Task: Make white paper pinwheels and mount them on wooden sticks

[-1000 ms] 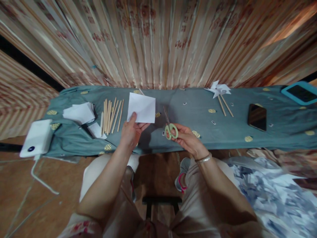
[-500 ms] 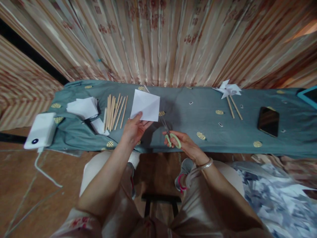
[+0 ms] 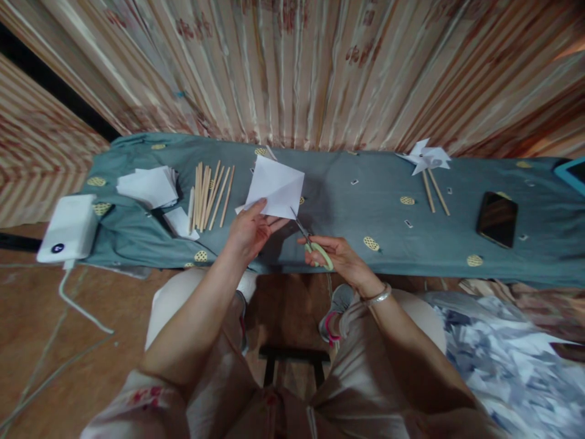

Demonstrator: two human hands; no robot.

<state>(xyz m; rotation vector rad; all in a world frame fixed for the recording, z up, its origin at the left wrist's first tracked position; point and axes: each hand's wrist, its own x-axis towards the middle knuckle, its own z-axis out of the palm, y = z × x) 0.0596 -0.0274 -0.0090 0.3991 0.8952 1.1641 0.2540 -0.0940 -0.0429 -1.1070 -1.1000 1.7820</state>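
Note:
A square sheet of white paper [image 3: 275, 186] is held up by my left hand [image 3: 250, 231], thumb on top and fingers beneath its lower edge. My right hand [image 3: 336, 256] has its fingers through the light green handles of a pair of scissors [image 3: 320, 251]. The scissor blades point up and left, their tips at the paper's lower right corner. Whether the blades have cut into the sheet cannot be made out.
On the green cloth [image 3: 333, 213] lie a paper stack [image 3: 148, 186], several wooden sticks [image 3: 212, 196], paper pinwheels [image 3: 427, 157] on sticks and a phone [image 3: 497, 219]. A white power bank [image 3: 68, 227] is at the left edge, paper pieces [image 3: 516, 360] at lower right.
The paper has turned a little clockwise in my left hand. The scissors have come up to its lower right corner, and their blades look closer together. The whole view has shifted slightly.

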